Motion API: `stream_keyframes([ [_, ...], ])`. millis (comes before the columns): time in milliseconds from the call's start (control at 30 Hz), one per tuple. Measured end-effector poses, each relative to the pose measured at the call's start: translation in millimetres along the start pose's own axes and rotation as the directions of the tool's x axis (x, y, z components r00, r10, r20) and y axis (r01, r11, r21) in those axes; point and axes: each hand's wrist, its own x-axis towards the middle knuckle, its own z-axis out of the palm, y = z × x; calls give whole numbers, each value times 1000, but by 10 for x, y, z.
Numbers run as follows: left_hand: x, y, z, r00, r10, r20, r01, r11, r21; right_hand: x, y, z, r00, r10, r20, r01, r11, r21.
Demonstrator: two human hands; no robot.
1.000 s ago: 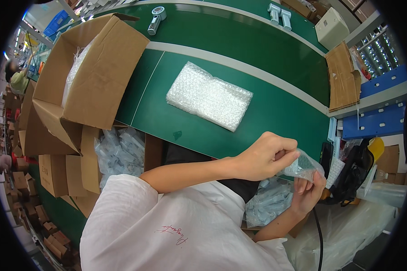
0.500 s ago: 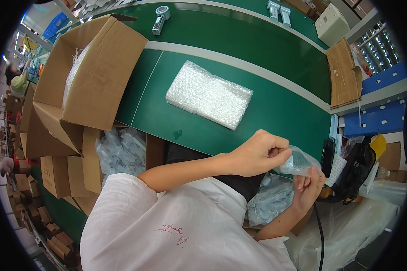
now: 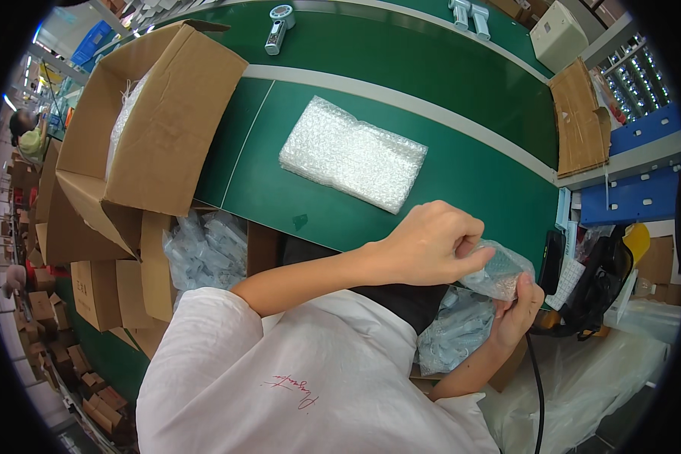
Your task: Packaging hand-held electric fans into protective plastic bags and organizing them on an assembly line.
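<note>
My left hand point(image 3: 435, 242) reaches across to the right, its fingers closed on one end of a clear bubble-wrap bag point(image 3: 501, 274). At the other end of that bag, my right hand point(image 3: 517, 309) pinches it between thumb and fingers. Whether anything lies inside the bag, I cannot tell. A flat stack of bubble-wrap bags point(image 3: 354, 154) rests on the green worktop point(image 3: 253, 178), beyond my left hand. Below the bag in my hands, an open box holds several pale items in clear plastic bags point(image 3: 455, 331).
A large open carton point(image 3: 175, 125) stands at the left, with another box of bagged items point(image 3: 206, 250) below it. A grey round-headed handheld device point(image 3: 278, 30) lies on the green conveyor point(image 3: 401, 64). A black phone-like object point(image 3: 552, 261) and blue panels point(image 3: 632, 193) are at the right.
The bag has opened out slightly between my hands, both still holding it. My left hand has risen a little. The view has shifted slightly.
</note>
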Motion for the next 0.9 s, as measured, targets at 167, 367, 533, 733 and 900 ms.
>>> stream_keyframes([
  [167, -12, -32, 3, 999, 28, -40, -25, 998, 60, 22, 8, -2, 996, -7, 86, 8, 1000, -11],
  [367, -4, -28, 45, 988, 112, -109, -99, 988, 121, 13, 5, 6, 995, -2, 104, 1, 1000, 10],
  [533, -18, -50, 77, 980, 160, -117, -156, 987, 44, 10, 24, 9, 996, -8, 86, 7, 1000, 7],
  [733, -12, -62, 90, 986, 128, -106, -131, 991, -23, -4, 48, 22, 998, -40, 53, 40, 999, -1],
  [900, -8, -97, 105, 990, 96, -104, -106, 990, -97, -14, 64, 0, 998, -54, 33, 55, 998, -41],
])
